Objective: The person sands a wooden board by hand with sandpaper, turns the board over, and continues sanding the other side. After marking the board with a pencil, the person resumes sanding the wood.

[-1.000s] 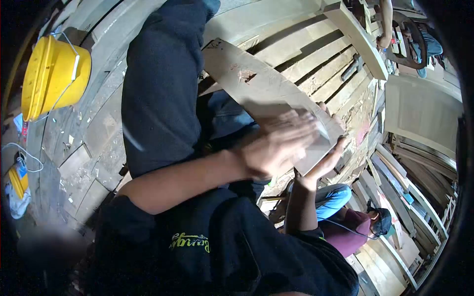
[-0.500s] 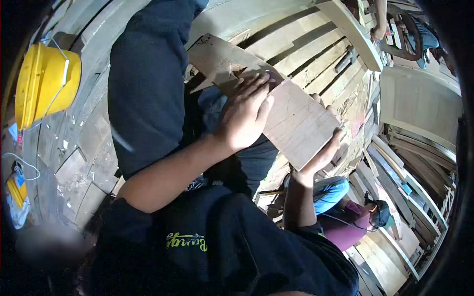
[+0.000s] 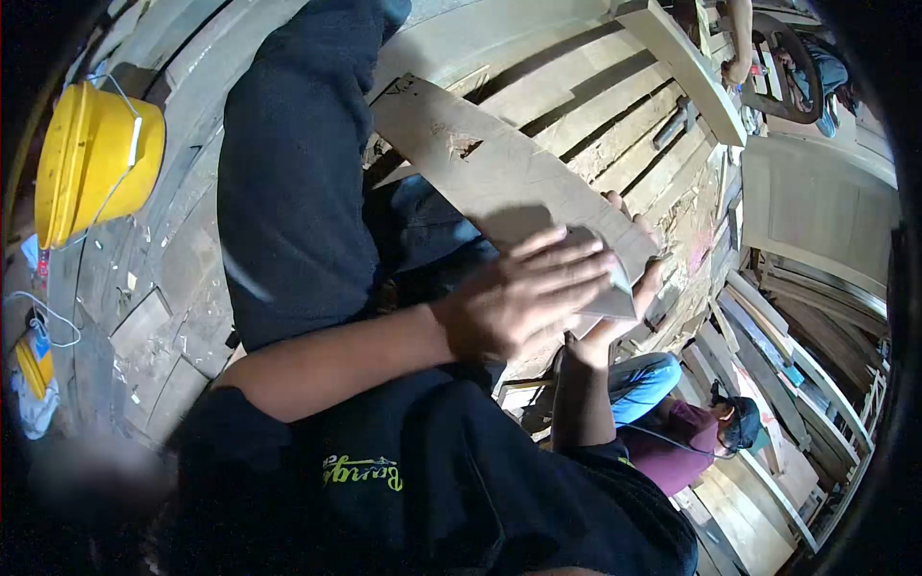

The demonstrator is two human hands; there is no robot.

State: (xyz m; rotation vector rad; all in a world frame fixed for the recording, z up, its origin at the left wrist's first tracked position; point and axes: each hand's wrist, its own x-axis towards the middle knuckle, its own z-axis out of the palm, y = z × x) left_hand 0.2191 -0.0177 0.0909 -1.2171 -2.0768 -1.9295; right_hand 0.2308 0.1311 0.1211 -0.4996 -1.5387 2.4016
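Note:
A long wooden board (image 3: 451, 144) with a rough, splintered hole near its far end slants across my lap. My right hand (image 3: 629, 288) grips its near end from below, fingers showing past the far edge. My left hand (image 3: 538, 293) lies over the board's near end, fingers together and slightly blurred. Under those fingers a thin, curled grey sheet of sandpaper (image 3: 619, 264) shows partly; the rest is hidden by the hand. My left knee, in dark trousers (image 3: 293, 182), is beside the board.
A slatted wooden surface (image 3: 576, 86) with a thick plank (image 3: 687, 67) lies ahead. A yellow bucket (image 3: 101, 163) stands at left. A seated person in a maroon shirt (image 3: 682, 446) is close on the right, near stacked timber (image 3: 816, 326). Another person's arm (image 3: 740, 43) shows at upper right.
My left hand has slid along the board from its middle toward the near end, uncovering the splintered hole. My right hand keeps its grip on the near end.

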